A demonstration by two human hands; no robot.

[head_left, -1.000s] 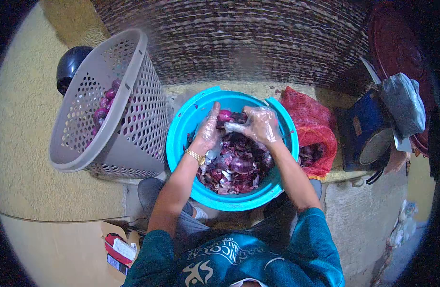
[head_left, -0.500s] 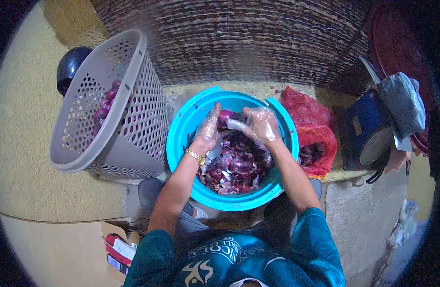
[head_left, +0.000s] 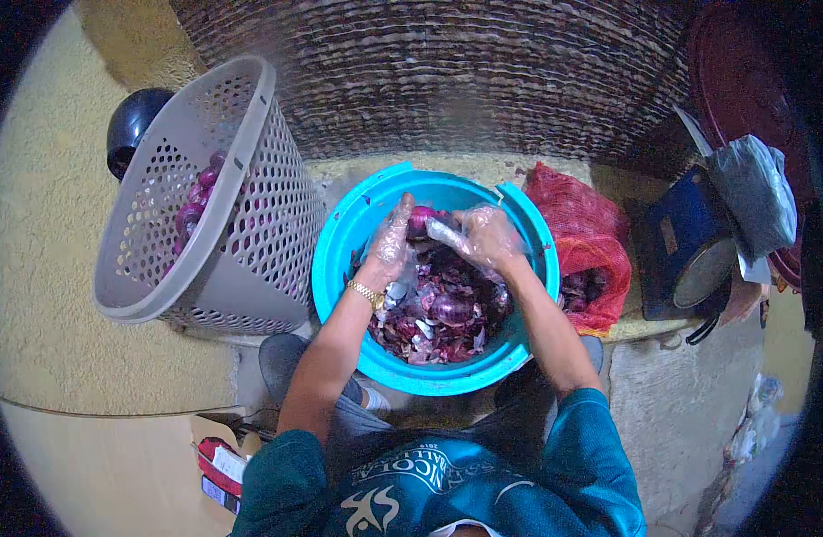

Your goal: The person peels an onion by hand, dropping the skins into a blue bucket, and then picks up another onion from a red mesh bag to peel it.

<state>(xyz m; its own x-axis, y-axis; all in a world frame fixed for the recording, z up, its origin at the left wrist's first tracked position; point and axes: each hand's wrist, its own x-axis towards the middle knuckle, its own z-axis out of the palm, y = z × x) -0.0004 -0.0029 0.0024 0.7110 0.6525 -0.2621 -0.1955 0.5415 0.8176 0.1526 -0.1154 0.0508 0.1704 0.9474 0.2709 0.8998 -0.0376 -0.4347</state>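
Observation:
Above the turquoise basin (head_left: 422, 385), my left hand (head_left: 394, 242), in a clear plastic glove, grips a red onion (head_left: 420, 221) on its left side. My right hand (head_left: 487, 234), also gloved, is closed at the onion's right side, with thumb and fingers against it. Part of the onion is hidden by the fingers. Below both hands, loose purple skins (head_left: 429, 327) and a large red onion (head_left: 453, 308) lie inside the basin. A gold watch circles my left wrist.
A grey perforated basket (head_left: 268, 206) with red onions leans at the left, near a dark round pot (head_left: 134, 130). Right of the basin lies a red mesh sack (head_left: 577, 215). Farther right are a blue scale (head_left: 684, 233) and a grey plastic bundle (head_left: 756, 192).
The fingers of my right hand have shifted slightly against the onion, and more of its purple surface shows. My left hand has hardly moved.

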